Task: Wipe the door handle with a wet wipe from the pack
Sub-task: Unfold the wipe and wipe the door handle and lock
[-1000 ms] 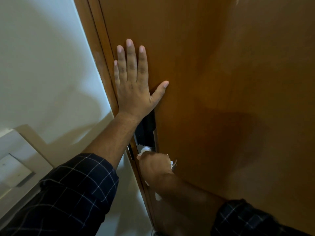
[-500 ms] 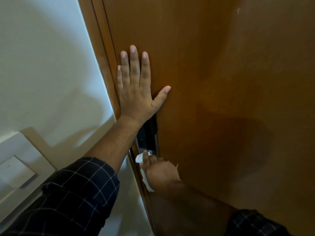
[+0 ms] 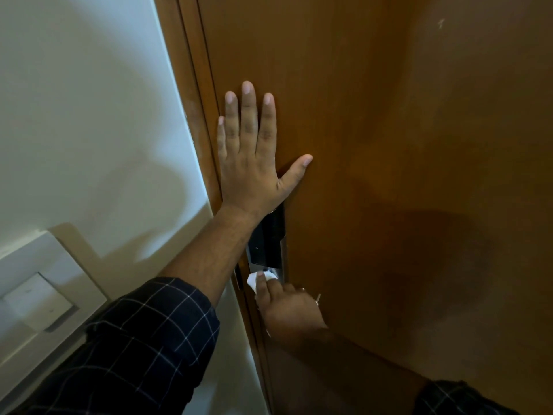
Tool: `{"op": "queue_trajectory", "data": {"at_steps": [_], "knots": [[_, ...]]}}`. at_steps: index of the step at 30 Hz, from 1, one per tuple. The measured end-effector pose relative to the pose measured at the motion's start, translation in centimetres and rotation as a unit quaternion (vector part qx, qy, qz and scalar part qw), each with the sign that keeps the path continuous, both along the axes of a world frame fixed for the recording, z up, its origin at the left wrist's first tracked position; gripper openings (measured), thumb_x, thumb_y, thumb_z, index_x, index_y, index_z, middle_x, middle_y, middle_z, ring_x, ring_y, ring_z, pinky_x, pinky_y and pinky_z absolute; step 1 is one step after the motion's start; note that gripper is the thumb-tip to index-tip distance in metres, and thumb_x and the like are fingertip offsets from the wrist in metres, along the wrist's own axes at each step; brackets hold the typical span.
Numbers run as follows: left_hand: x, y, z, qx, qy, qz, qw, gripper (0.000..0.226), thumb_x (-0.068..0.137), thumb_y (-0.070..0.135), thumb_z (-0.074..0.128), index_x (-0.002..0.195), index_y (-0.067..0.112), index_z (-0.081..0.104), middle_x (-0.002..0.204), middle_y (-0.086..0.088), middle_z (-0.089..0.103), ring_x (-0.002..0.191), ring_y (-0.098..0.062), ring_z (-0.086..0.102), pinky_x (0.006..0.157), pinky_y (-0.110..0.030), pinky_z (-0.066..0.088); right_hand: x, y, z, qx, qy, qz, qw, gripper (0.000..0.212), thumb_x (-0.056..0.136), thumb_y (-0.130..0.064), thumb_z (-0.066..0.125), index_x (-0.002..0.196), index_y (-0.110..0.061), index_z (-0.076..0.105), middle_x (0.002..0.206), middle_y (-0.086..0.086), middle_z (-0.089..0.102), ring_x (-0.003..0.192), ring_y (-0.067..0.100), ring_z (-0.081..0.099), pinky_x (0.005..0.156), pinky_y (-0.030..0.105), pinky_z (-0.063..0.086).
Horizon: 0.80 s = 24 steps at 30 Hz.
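My left hand (image 3: 250,163) lies flat on the brown wooden door (image 3: 389,145), fingers straight and thumb spread, holding nothing. Below it sits a black and silver lock plate (image 3: 267,244) at the door's edge. My right hand (image 3: 288,310) is closed around a white wet wipe (image 3: 258,280) and presses it against the lower end of the lock plate. The door handle itself is hidden under my right hand; only a bit of metal (image 3: 317,298) shows beside it. No pack of wipes is in view.
The wooden door frame (image 3: 191,115) runs up the left side of the door. A white wall (image 3: 83,115) lies left of it, with a white switch plate (image 3: 39,301) at the lower left.
My right hand has shifted with the wipe, which now bunches at the fingertips against the lock plate. The left hand stays flat on the door; the view has drifted slightly.
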<state>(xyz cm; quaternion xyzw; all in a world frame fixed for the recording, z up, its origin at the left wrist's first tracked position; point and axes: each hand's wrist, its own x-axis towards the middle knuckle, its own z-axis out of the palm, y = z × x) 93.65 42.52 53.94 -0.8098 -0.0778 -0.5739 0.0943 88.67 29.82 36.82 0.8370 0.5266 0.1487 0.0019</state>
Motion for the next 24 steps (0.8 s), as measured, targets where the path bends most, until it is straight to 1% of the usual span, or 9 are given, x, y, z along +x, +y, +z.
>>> {"op": "queue_trajectory", "data": {"at_steps": [3,5,9,12,15,17,20,22,24], "knots": [[-0.1,-0.1,0.0,-0.003,0.003,0.002,1.000,0.089,0.094,0.070,0.038,0.153,0.005,0.022,0.160,-0.027,0.025,0.149,-0.043,0.018,0.122,-0.055,0.011,0.0,1.2,0.2,0.037,0.064,-0.034,0.997,0.056,0.101,-0.012,0.039,0.146,0.005,0.012,0.122,0.029,0.056,0.088,0.040,0.065,0.066,0.048,0.055],[-0.2,-0.1,0.0,-0.003,0.007,0.003,1.000,0.089,0.095,0.070,0.038,0.153,0.005,0.023,0.160,-0.027,0.025,0.149,-0.044,0.018,0.122,-0.056,0.012,0.0,1.4,0.3,0.038,0.095,-0.045,0.994,0.056,0.101,-0.012,0.038,0.147,0.005,0.010,0.119,0.026,0.059,0.091,0.038,0.065,0.070,0.048,0.053],[-0.2,-0.2,0.1,-0.001,0.008,0.006,1.000,0.089,0.095,0.070,0.036,0.153,0.003,0.025,0.160,-0.027,0.026,0.149,-0.044,0.019,0.122,-0.056,0.013,0.2,1.1,1.8,-0.021,0.156,-0.055,0.986,0.036,0.099,-0.015,0.045,0.134,-0.009,0.045,0.112,0.016,0.063,0.092,0.032,0.064,0.068,0.041,0.048],[-0.2,-0.1,0.0,-0.001,0.011,0.010,1.000,0.090,0.095,0.070,0.037,0.153,0.004,0.024,0.160,-0.026,0.025,0.150,-0.043,0.018,0.123,-0.053,0.011,0.8,-0.3,2.1,-0.041,0.111,-0.015,0.993,0.029,0.100,-0.021,0.040,0.125,-0.010,0.051,0.103,0.013,0.064,0.082,0.028,0.065,0.059,0.037,0.047],[-0.2,-0.1,0.0,-0.001,0.012,0.008,1.000,0.090,0.094,0.070,0.038,0.154,0.004,0.023,0.161,-0.026,0.024,0.150,-0.043,0.018,0.123,-0.054,0.012,2.8,-3.0,1.6,-0.017,0.030,0.107,0.994,0.013,0.095,-0.025,0.057,0.102,-0.014,0.060,0.077,0.006,0.065,0.057,0.019,0.061,0.047,0.033,0.053],[-0.2,-0.1,0.1,0.000,0.013,0.009,1.000,0.090,0.095,0.070,0.038,0.154,0.005,0.021,0.161,-0.026,0.024,0.150,-0.043,0.018,0.122,-0.056,0.013,4.3,-4.3,1.3,-0.029,0.032,0.134,0.990,0.026,0.100,-0.036,0.042,0.096,-0.015,0.058,0.076,0.006,0.066,0.057,0.019,0.059,0.051,0.036,0.053],[-0.2,-0.1,0.1,-0.001,0.011,0.009,1.000,0.090,0.094,0.070,0.038,0.154,0.005,0.021,0.160,-0.026,0.024,0.150,-0.044,0.018,0.122,-0.056,0.013,4.7,-3.9,0.5,-0.003,0.027,0.111,0.993,0.048,0.102,-0.045,0.022,0.095,-0.014,0.058,0.075,0.004,0.065,0.058,0.019,0.059,0.054,0.037,0.052],[-0.2,-0.1,0.1,-0.003,0.009,0.010,1.000,0.090,0.094,0.070,0.038,0.154,0.004,0.022,0.160,-0.027,0.024,0.150,-0.044,0.018,0.122,-0.057,0.013,3.2,-1.4,0.0,0.014,0.043,0.069,0.997,0.039,0.103,-0.040,0.028,0.101,-0.014,0.058,0.077,0.005,0.063,0.060,0.020,0.060,0.053,0.037,0.051],[-0.2,-0.1,0.0,-0.005,0.008,0.011,1.000,0.091,0.094,0.070,0.038,0.154,0.003,0.022,0.160,-0.027,0.024,0.150,-0.044,0.017,0.122,-0.056,0.012,1.7,1.6,0.3,0.031,0.119,-0.026,0.992,0.031,0.102,-0.032,0.036,0.104,-0.012,0.059,0.087,0.010,0.065,0.072,0.026,0.065,0.054,0.036,0.046]]}}
